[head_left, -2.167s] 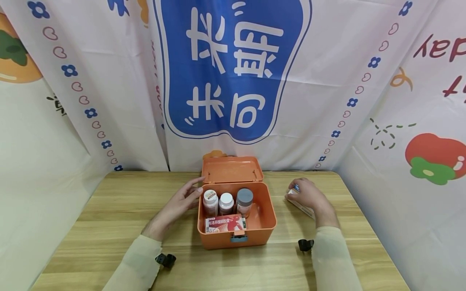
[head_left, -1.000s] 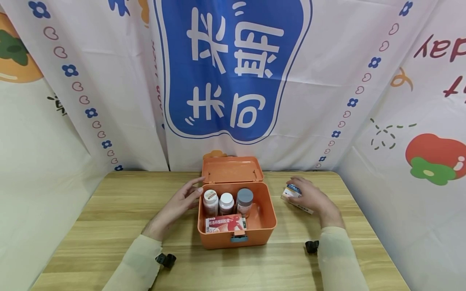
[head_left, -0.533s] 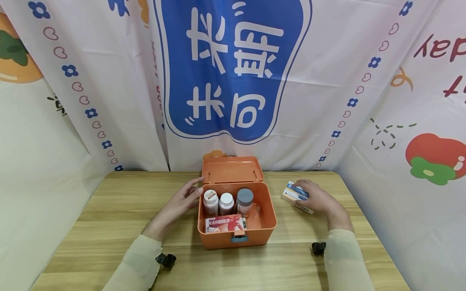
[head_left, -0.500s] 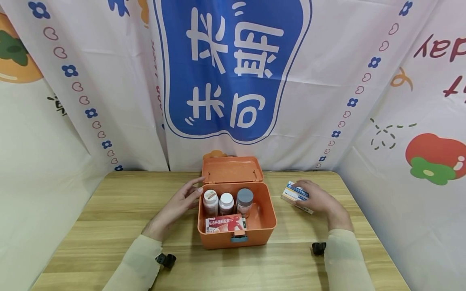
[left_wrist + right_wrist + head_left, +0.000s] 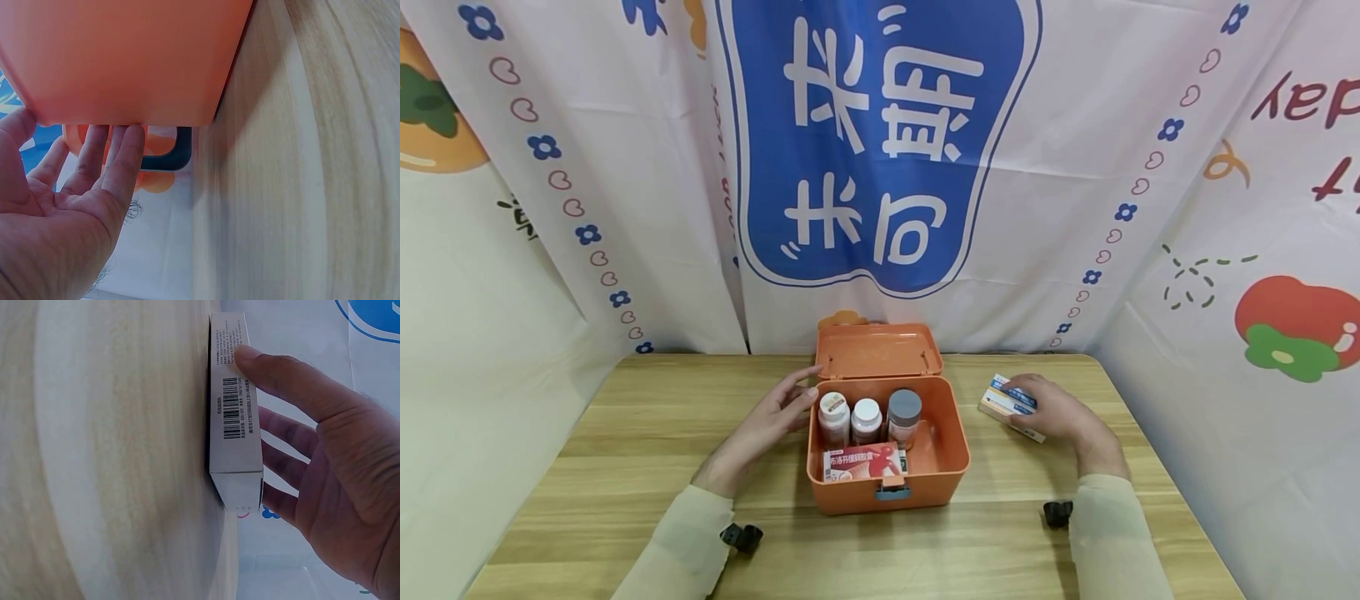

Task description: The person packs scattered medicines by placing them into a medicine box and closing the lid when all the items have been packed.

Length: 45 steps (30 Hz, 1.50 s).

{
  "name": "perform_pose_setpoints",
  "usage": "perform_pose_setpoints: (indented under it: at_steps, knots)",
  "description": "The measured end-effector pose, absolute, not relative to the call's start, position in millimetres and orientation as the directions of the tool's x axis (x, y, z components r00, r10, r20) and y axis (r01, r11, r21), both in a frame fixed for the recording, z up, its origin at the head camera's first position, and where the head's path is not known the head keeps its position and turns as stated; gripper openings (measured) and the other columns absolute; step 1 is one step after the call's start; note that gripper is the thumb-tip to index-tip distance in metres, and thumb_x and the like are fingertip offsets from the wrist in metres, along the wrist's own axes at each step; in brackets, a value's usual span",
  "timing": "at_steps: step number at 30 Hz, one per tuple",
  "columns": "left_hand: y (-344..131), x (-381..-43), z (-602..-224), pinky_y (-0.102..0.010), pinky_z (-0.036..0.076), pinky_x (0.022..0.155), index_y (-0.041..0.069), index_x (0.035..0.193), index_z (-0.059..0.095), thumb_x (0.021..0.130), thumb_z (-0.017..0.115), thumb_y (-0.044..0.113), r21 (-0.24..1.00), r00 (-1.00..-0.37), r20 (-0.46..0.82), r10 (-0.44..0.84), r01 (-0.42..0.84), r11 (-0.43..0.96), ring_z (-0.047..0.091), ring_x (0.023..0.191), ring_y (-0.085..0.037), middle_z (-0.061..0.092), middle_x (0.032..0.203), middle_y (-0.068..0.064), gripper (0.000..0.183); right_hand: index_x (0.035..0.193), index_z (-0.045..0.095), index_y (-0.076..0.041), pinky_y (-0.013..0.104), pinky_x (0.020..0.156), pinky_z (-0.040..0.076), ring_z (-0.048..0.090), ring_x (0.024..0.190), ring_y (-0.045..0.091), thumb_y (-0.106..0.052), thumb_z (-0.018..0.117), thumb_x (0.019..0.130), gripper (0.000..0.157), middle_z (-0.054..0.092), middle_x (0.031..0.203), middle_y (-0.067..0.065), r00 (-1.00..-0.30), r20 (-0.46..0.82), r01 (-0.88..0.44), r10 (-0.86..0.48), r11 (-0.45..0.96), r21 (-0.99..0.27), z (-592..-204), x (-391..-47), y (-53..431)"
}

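Observation:
At the right of the table, a white and blue medicine box [image 5: 1002, 402] lies flat with a printed face up. My right hand [image 5: 1060, 417] holds its right part, thumb on the long barcoded side and fingers over the far side, as the right wrist view shows of the carton [image 5: 234, 447]. An orange storage box [image 5: 928, 490] stands mid-table with its lid [image 5: 878, 350] tipped back. My left hand [image 5: 767, 425] rests at its left side near the back corner, fingers nearly straight. In the left wrist view, those fingertips reach the wall's edge [image 5: 125, 62].
Inside the orange box stand two white-capped bottles [image 5: 834, 421] and a grey-capped bottle [image 5: 904, 408], behind a red medicine carton [image 5: 861, 462]. A blue latch [image 5: 892, 493] is on its front. Printed cloth [image 5: 880, 308] hangs behind the wooden table [image 5: 647, 467].
My right hand has slid rightward along the medicine box, baring more of its blue and white top, then stayed nearly still over the last half second. The left hand has not moved.

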<state>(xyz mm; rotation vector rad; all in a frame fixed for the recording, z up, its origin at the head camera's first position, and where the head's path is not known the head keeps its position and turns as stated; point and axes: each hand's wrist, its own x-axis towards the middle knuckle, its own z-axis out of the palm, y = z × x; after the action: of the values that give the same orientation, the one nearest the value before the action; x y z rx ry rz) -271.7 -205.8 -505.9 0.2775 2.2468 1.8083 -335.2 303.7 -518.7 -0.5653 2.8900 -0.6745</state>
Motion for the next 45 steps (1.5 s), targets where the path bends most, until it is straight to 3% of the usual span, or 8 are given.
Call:
perform_pose_setpoints:
  at_steps: [9,45]
  knots:
    - [-206.4,-271.4,-506.4,-0.049,0.056,0.113,0.027,0.164,0.036,0.111,0.053,0.043,0.977,-0.953,-0.075,0.294,-0.010,0.214,0.057,0.138,-0.035,0.055,0.146,-0.023,0.058,0.143,0.063,-0.020,0.065,0.120,0.041,0.052,0.142,0.041,-0.032,0.082,0.093,0.054,0.054,0.157,0.018,-0.925,-0.035,-0.327,-0.378,0.840,-0.434,-511.2,-335.8,297.9]
    - [-205.5,-271.5,-506.6,-0.051,0.054,0.115,0.028,0.164,0.035,0.110,0.053,0.046,0.976,-0.954,-0.081,0.287,-0.017,0.217,0.055,0.141,-0.036,0.053,0.151,-0.021,0.059,0.145,0.061,-0.028,0.061,0.120,0.044,0.052,0.143,0.033,-0.043,0.082,0.091,0.059,0.050,0.163,0.006,-0.910,0.105,-0.411,-0.402,0.839,-0.357,-450.2,-324.2,262.5]
